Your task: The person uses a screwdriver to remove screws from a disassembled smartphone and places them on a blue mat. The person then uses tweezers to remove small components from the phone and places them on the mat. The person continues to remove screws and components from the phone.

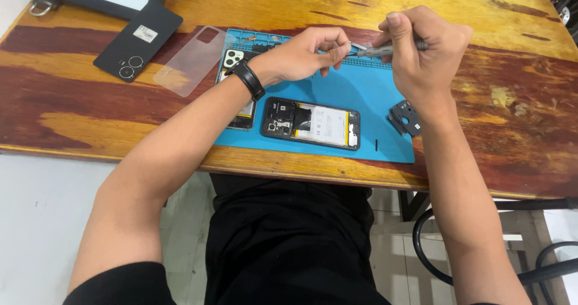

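A person's right hand (421,46) grips a slim grey screwdriver (391,50) at the far edge of a blue repair mat (361,94), while the left hand (304,55) pinches narrowly at its tip, apparently seating a bit or tiny screw; which cannot be told. An opened phone (310,123) with exposed battery lies on the mat's near side, a removed black cover plate (405,117) to its right. Judged mid-disassembly, the next move calls for bringing the tool down to the phone's small screws with care.
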